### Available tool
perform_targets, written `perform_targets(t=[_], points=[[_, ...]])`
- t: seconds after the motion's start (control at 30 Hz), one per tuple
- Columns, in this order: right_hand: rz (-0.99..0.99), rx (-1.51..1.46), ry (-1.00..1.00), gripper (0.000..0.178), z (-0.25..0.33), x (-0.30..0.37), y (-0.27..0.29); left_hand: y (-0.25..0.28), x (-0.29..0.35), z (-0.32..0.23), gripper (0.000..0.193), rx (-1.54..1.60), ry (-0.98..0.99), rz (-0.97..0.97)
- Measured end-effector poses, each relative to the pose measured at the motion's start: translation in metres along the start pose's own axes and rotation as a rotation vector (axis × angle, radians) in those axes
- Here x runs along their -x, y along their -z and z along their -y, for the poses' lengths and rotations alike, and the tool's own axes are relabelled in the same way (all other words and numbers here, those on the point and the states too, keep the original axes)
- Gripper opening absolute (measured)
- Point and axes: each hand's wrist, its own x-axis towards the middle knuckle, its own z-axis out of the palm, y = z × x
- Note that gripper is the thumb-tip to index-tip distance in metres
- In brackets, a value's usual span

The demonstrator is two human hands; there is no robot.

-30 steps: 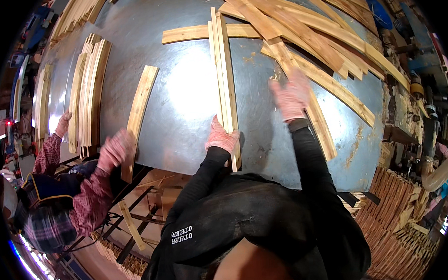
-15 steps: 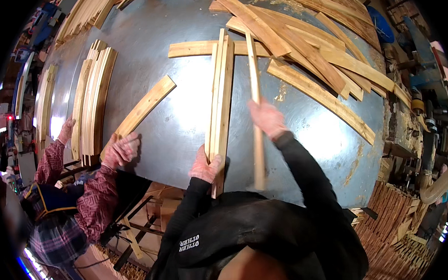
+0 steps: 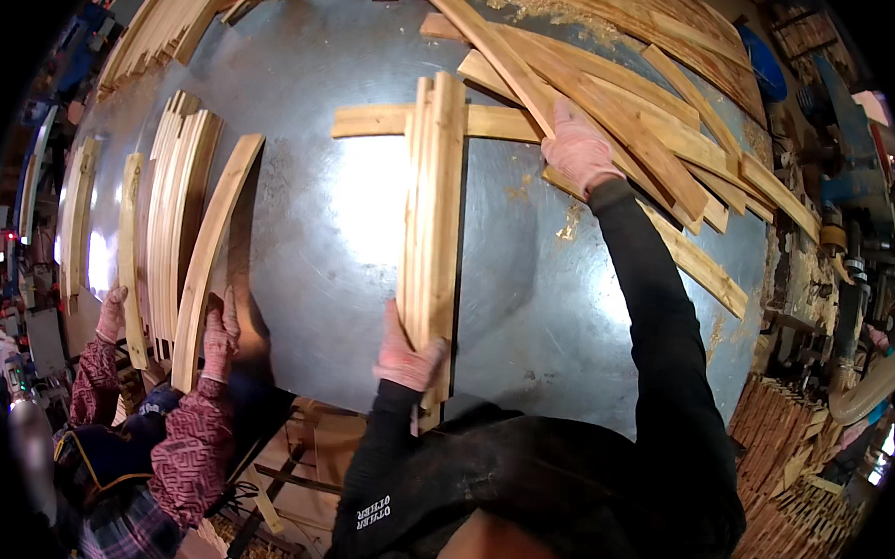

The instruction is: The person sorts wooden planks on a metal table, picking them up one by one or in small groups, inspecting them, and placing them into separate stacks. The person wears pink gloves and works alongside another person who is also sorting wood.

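Note:
My left hand (image 3: 409, 356), in a pale pink glove, wraps the near end of a small bundle of narrow wooden strips (image 3: 433, 215). The bundle lies lengthwise in front of me, its far part across a crosswise wooden board (image 3: 371, 121). Far to the right, my gloved right hand (image 3: 580, 152) is closed at the near end of a wooden plank (image 3: 493, 53), which slants over a loose pile of planks (image 3: 652, 156). My hand hides part of that end. Under my right forearm another plank (image 3: 702, 268) lies at an angle.
On my left a co-worker's gloved hand (image 3: 220, 334) steadies a curved-looking plank (image 3: 212, 260) beside stacked strips (image 3: 170, 222). More stacks stand at the far left. The grey metal table (image 3: 314, 315) carries scattered shavings. Piled wood pieces (image 3: 795, 464) stand beyond its right edge.
My right hand has let go of a narrow strip, now apparently against the bundle, and moved far right onto the plank. The co-worker has swung a plank over beside the stack.

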Motion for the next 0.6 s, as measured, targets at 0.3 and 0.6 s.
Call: perform_targets(t=[0.3,0.6], points=[[0.502,-1.262,-0.13,0.081,0.058,0.233,-0.019,0.004,-0.024,-0.04,0.088,0.035,0.062,0.076],[0.038,-0.128,-0.004,0.083,-0.026,0.207,-0.008,-0.024,-0.031,-0.034,0.112,-0.065,0.165,0.037]])
